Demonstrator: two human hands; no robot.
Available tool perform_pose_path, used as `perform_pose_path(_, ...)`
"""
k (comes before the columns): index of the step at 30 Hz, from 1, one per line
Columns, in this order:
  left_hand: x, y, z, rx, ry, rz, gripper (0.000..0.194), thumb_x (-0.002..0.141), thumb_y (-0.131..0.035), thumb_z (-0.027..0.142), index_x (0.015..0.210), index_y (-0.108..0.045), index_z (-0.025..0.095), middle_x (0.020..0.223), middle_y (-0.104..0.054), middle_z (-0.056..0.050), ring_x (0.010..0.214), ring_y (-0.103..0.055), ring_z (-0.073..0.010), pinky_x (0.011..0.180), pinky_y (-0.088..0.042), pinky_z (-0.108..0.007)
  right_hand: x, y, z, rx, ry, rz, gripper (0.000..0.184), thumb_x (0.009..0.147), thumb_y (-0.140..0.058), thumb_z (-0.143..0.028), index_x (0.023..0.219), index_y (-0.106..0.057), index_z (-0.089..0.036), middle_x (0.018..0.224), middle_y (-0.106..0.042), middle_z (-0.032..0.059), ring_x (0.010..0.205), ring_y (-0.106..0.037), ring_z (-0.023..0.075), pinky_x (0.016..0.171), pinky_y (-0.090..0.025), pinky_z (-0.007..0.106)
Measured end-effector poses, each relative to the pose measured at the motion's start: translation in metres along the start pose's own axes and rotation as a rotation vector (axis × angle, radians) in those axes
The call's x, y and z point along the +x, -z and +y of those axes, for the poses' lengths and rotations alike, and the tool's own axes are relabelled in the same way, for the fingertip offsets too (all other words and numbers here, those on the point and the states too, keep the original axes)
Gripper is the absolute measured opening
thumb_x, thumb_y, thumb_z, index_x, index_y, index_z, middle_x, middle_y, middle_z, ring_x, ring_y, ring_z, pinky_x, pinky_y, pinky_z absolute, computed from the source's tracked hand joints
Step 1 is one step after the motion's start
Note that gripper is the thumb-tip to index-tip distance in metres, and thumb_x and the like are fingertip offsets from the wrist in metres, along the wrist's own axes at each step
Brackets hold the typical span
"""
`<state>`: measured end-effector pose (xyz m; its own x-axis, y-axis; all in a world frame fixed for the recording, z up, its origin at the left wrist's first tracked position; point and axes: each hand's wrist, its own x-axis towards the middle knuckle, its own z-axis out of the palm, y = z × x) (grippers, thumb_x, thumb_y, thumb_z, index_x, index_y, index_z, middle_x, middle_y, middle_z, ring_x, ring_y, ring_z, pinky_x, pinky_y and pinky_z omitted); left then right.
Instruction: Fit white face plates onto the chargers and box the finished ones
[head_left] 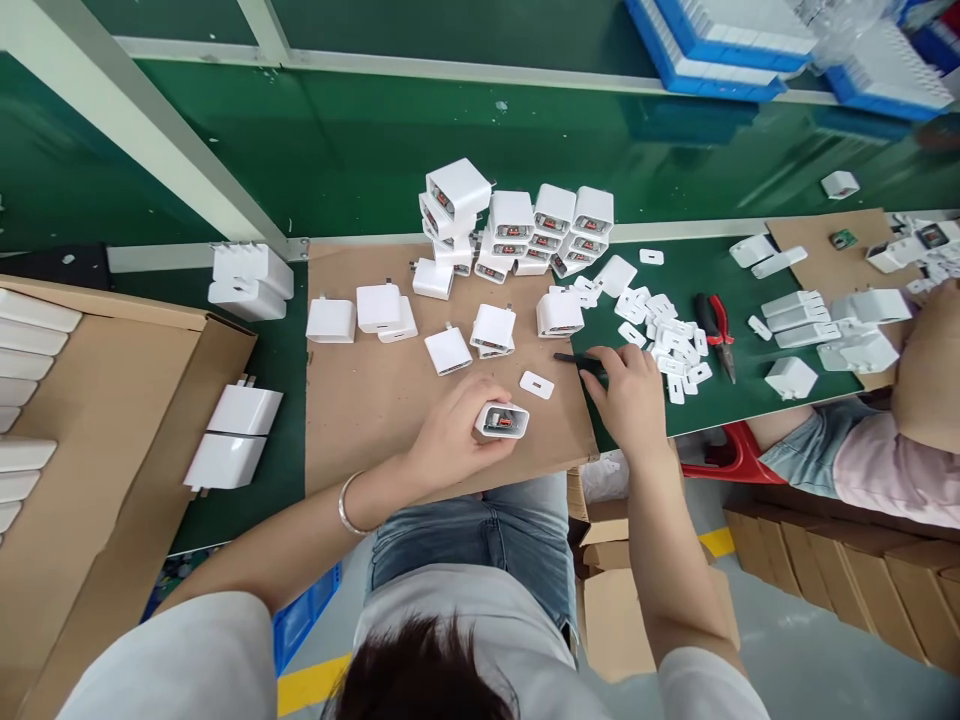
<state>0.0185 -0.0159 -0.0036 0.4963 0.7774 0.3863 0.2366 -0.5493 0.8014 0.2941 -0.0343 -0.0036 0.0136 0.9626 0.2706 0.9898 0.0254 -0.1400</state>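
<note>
My left hand (pixel 465 428) is wrapped round a white charger housing (pixel 502 421); its open end faces up toward me and shows reddish parts inside. Just beyond lies a flat white end cap (pixel 537 385) with a slot, on the cardboard sheet (pixel 367 410). At the sheet's right edge my right hand (pixel 626 395) has its fingers closed about a slim black tool (pixel 571 359), low against the surface; its exact kind is unclear. To the right of that hand is a loose heap of white end caps (pixel 667 345).
Stacked open chargers (pixel 512 215) stand at the back, with several closed chargers (pixel 448 350) before them. Red-handled pliers (pixel 720 335) lie to the right. A cardboard box (pixel 112 400) flanks the left. Another person's arm (pixel 930 370) is at far right.
</note>
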Motion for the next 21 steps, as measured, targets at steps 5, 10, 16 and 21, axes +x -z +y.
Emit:
perform_pose_path(5, 0.002, -0.001, 0.005, -0.080, 0.176, -0.004, 0.029, 0.082, -0.073, 0.021, 0.106, -0.056, 0.022, 0.102, -0.067, -0.005, 0.090, -0.065, -0.0196, 0.071, -0.050, -0.029, -0.007, -0.011, -0.030, 0.361, 0.110, -0.071, 0.025, 0.096, -0.064, -0.037, 0.116, -0.066, -0.022, 0.109, -0.065, 0.0114, 0.101, -0.060, 0.0306, 0.090, -0.050, 0.047)
perform_pose_path(10, 0.004, 0.002, 0.009, -0.203, 0.342, -0.070, 0.035, 0.085, -0.075, 0.040, 0.106, -0.054, 0.021, 0.096, -0.062, -0.003, 0.070, -0.053, -0.0136, 0.058, -0.042, -0.026, -0.012, -0.011, -0.054, 0.536, -0.002, 0.021, 0.014, 0.095, -0.067, -0.030, 0.106, -0.068, -0.021, 0.101, -0.068, 0.0086, 0.091, -0.063, 0.0259, 0.083, -0.053, 0.043)
perform_pose_path(16, -0.003, 0.002, 0.001, -0.286, 0.371, -0.084, 0.045, 0.107, -0.028, 0.055, 0.108, -0.056, 0.020, 0.092, -0.062, -0.006, 0.080, -0.056, -0.0195, 0.073, -0.046, -0.034, -0.019, 0.017, -0.093, 0.807, 0.115, 0.119, 0.025, 0.096, -0.068, -0.024, 0.120, -0.069, -0.027, 0.106, -0.067, 0.0067, 0.097, -0.066, 0.0218, 0.084, -0.056, 0.039)
perform_pose_path(21, -0.006, -0.001, -0.001, -0.325, 0.352, -0.053, 0.045, 0.107, -0.028, 0.057, 0.109, -0.055, 0.021, 0.098, -0.062, -0.006, 0.086, -0.056, -0.0206, 0.079, -0.047, -0.035, -0.020, 0.022, -0.107, 0.712, 0.214, 0.134, 0.026, 0.095, -0.068, -0.020, 0.121, -0.068, -0.024, 0.100, -0.064, 0.0068, 0.092, -0.064, 0.0207, 0.079, -0.055, 0.036)
